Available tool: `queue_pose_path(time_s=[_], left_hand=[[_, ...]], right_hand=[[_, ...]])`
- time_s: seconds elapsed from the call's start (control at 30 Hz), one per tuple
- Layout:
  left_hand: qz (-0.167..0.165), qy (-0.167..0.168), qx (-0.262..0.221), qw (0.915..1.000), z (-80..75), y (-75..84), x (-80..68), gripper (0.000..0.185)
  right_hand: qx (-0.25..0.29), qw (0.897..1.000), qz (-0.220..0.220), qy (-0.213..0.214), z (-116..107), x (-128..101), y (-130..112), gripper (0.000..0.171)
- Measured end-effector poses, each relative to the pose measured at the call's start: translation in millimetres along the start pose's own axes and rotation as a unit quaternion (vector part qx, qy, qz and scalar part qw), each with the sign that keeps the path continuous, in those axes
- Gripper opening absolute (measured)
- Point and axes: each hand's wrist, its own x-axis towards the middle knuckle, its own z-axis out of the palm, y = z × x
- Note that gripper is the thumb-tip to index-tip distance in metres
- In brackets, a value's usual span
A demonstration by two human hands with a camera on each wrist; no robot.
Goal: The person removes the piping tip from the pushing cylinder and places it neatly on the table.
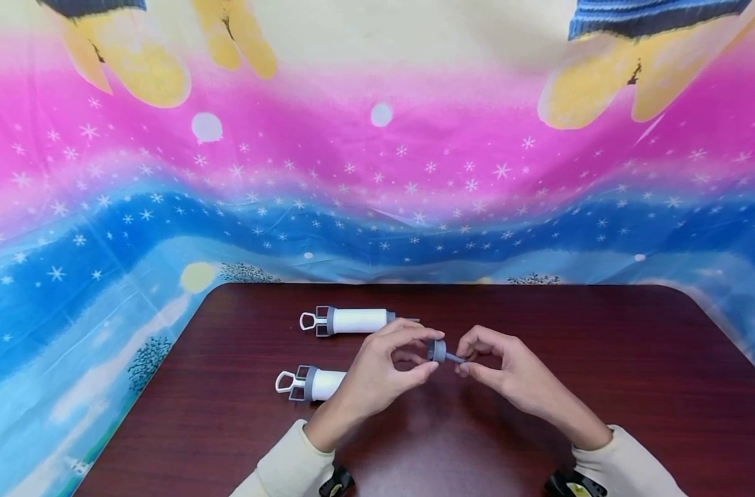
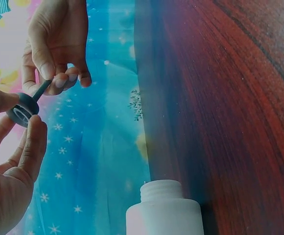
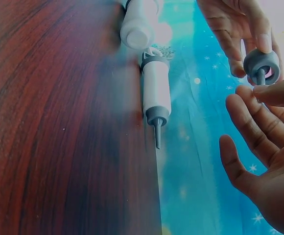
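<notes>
Between finger and thumb, my left hand [image 1: 386, 366] pinches a grey ring-shaped cap [image 1: 437, 351] by its rim, above the table. A thin grey nozzle [image 1: 455, 358] sticks out of the cap's right side, its tip pinched by my right hand [image 1: 508, 362]. The right wrist view shows an opening in the cap [image 3: 272, 66] beside the nozzle. Left of my left hand lies a white syringe-like tube [image 1: 329, 384] with a grey collar and a white ring handle. Its threaded front end [image 2: 161, 190] is bare in the left wrist view.
Farther back lies a second white syringe-like tube [image 1: 360, 321], its grey cap and nozzle [image 3: 157, 134] fitted. Both tubes rest on a dark red-brown wooden table [image 1: 632, 386]. A pink and blue printed cloth [image 1: 377, 207] hangs behind the table's far edge.
</notes>
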Motion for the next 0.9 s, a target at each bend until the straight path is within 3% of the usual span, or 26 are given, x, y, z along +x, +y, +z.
queue_pose_path(time_s=[0.9], left_hand=[[0.011, -0.019, 0.052, 0.9984, 2.7, -1.5, 0.5, 0.037]], right_hand=[[0.005, 1.000, -0.010, -0.004, -0.2, -0.1, 1.0, 0.012]])
